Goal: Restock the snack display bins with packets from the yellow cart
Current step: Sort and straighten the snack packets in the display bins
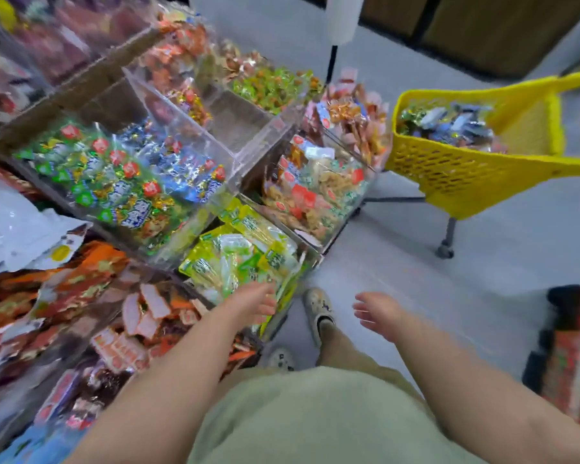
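Floor (399,249) separates yellow cart (449,169) from bin edge (307,259) beside left hand (253,304); right hand (379,313) alongside, all fingers (362,309) loose, holding nothing.

The clear plastic snack bins (178,112) stand in rows on the left. The yellow plastic cart (449,170) stands on the grey floor (416,269) to their right, farther back, with small packets (446,123) in it. The left hand (255,303) is by the front bin.
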The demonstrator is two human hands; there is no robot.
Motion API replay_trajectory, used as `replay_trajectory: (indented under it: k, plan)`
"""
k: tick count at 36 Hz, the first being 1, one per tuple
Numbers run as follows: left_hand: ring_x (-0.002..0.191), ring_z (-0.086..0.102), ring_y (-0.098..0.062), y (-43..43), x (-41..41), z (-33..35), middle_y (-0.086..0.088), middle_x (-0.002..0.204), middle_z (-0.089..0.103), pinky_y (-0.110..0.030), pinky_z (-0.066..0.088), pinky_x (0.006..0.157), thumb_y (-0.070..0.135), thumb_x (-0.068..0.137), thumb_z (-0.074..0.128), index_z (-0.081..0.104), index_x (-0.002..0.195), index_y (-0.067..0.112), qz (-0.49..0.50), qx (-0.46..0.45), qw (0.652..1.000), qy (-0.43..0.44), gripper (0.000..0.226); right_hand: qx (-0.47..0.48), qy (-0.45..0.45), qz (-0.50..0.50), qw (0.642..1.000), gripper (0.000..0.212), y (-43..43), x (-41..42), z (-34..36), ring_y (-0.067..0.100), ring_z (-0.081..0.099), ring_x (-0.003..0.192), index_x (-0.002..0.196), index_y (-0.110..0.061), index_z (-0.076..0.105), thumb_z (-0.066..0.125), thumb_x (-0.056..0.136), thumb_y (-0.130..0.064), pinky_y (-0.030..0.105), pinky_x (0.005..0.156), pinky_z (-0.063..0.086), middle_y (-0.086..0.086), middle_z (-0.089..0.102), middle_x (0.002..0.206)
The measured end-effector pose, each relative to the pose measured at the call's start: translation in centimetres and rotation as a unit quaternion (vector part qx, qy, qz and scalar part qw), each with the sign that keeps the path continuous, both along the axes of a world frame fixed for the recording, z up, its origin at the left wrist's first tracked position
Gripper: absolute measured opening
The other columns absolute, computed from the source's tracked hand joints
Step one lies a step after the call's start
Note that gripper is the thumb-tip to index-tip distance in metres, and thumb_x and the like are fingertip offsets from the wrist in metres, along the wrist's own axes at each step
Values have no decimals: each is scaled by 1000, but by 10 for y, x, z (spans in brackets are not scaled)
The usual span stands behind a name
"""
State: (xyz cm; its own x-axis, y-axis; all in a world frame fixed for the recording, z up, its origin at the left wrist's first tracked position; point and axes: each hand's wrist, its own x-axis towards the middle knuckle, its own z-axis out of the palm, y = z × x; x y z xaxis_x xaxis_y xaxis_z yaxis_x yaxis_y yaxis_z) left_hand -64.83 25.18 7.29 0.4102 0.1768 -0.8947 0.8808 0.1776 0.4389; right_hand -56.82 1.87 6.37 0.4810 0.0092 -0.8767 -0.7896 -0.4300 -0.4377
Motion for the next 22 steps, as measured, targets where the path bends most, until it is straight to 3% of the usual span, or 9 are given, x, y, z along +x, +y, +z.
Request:
replay_trajectory:
  k: [5, 9, 12, 15, 18, 22]
  plan:
    - [65, 49, -17, -39, -20, -39, -7, 81, 57, -25, 36, 57, 26, 101, 37, 50, 85, 15, -54, -11, 995, 83, 23, -52, 54, -112, 991, 22, -104, -67, -21, 13, 38, 53, 72, -19, 43, 46, 93, -14, 22, 53, 28, 1, 42, 62]
    - [66, 47, -18, -69, -22, -56, -7, 80, 54, -25, 37, 57, 22, 96, 45, 52, 84, 15, -132, 12, 984, 116, 16, -89, 84, -187, 975, 22, -161, -117, -33, 14, 37, 48, 73, -15, 44, 43, 95, -12, 22, 47, 24, 3, 41, 61]
    - [58, 45, -17, -93, -12, -60, -8, 76, 53, -19, 37, 47, 23, 96, 47, 54, 91, 14, -199, 32, 972, 120, 12, -90, 99, -249, 959, 12, -189, -146, -39, 24, 48, 64, 101, -3, 50, 42, 97, -11, 32, 58, 38, 13, 51, 77]
    - [52, 43, -14, -117, 6, -61, -5, 70, 52, -13, 33, 36, 23, 98, 46, 52, 87, 16, -249, 38, 960, 121, 14, -84, 107, -269, 953, 17, -217, -160, -45, 27, 51, 74, 106, 0, 53, 43, 97, -9, 40, 72, 43, 16, 54, 85]
    - [41, 40, -10, -135, 29, -58, 0, 58, 49, -13, 30, 38, 19, 98, 44, 52, 86, 15, -283, 47, 951, 115, 15, -84, 121, -267, 952, 11, -242, -156, -48, 22, 50, 64, 100, -3, 51, 46, 96, -11, 31, 63, 40, 11, 54, 78]
    - [41, 35, -11, -157, 63, -51, 0, 56, 43, -19, 23, 45, 14, 97, 43, 45, 72, 18, -304, 68, 945, 100, 26, -66, 125, -300, 943, 11, -271, -123, -49, 19, 46, 58, 97, -4, 49, 46, 96, -14, 26, 52, 34, 11, 52, 80]
